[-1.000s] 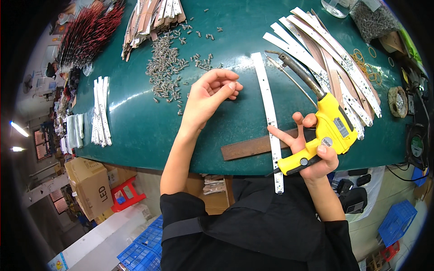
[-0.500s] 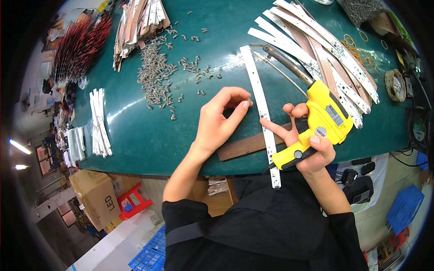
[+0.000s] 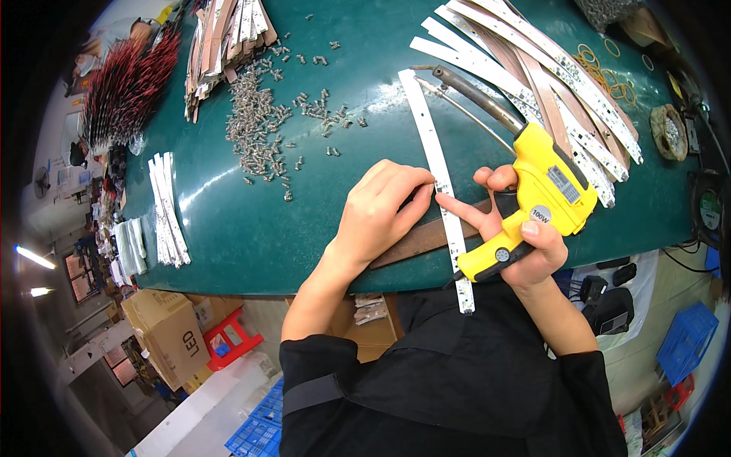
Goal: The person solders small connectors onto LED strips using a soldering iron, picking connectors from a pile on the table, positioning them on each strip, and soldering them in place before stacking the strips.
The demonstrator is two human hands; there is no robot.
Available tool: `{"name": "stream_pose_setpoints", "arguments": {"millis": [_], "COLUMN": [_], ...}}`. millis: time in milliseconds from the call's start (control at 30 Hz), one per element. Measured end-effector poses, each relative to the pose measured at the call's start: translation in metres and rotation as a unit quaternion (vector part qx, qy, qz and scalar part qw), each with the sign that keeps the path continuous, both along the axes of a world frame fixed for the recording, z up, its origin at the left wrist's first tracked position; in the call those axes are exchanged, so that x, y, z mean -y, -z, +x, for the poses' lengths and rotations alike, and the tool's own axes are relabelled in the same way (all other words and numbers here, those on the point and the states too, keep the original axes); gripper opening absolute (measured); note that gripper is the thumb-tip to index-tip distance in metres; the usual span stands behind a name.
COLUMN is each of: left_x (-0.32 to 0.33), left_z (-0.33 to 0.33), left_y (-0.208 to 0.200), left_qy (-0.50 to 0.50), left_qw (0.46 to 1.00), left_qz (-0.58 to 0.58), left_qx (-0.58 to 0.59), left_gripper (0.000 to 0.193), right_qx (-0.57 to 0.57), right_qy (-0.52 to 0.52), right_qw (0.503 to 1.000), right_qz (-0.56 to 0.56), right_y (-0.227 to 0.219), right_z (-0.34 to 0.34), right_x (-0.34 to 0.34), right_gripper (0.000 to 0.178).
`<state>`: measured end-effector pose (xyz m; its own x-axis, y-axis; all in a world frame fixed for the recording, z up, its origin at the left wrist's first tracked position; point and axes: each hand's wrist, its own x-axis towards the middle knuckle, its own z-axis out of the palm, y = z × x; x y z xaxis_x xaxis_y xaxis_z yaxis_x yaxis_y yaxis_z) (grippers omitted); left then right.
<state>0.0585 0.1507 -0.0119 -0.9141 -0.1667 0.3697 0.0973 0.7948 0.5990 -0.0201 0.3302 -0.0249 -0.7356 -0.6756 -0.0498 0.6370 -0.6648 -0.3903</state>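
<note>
Probably positioning: left hand [image 3: 383, 207] pinched shut at white strip [image 3: 428, 135], contents unclear, right hand [image 3: 527, 268] gripping soldering gun [image 3: 554, 181]; next needs steady alignment.

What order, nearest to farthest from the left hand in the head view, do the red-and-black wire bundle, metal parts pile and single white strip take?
1. Single white strip, just right of the left hand
2. Metal parts pile, ahead and left
3. Red-and-black wire bundle, at upper left

Single fisheye view from head height, near and steeply downward over the green table [image 3: 251, 236]
</note>
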Motion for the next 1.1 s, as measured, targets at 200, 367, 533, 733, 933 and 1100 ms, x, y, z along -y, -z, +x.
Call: {"name": "stream_pose_setpoints", "arguments": {"millis": [200, 367, 533, 733, 933, 1100], "left_x": [-0.0019, -0.0009, -0.0027, -0.0029, -0.0028, -0.0014], "left_z": [-0.0001, -0.0011, -0.0025, -0.0043, -0.0008, 0.0018], "left_y": [0.0013, 0.0017, 0.0006, 0.0007, -0.0023, -0.0011], "left_qy": [-0.002, 0.011, 0.042, 0.049, 0.022, 0.011], "left_qw": [1.0, 1.0, 0.993, 0.986, 0.996, 1.0], "left_qz": [0.013, -0.01, -0.104, -0.153, -0.086, 0.01], "left_qx": [-0.002, -0.012, -0.042, -0.032, 0.017, 0.026], "left_gripper": [0.017, 0.018, 0.023, 0.024, 0.021, 0.02], "right_qx": [-0.005, -0.004, -0.006, -0.013, -0.008, -0.003], "right_qy": [0.001, 0.001, 0.001, 0.001, 0.006, 0.005], "right_qw": [1.0, 1.0, 1.0, 1.0, 1.0, 1.0], "right_qz": [0.006, 0.008, 0.01, 0.007, -0.006, -0.004], "right_y": [0.0, 0.0006, 0.0006, -0.0009, -0.0005, -0.0003], "right_z": [-0.0004, 0.0, -0.0006, -0.0015, 0.0007, 0.0022], "right_x": [-0.0009, -0.0009, -0.0004, -0.0001, 0.0009, 0.0004], "right_gripper": [0.072, 0.072, 0.072, 0.074, 0.076, 0.076]}}
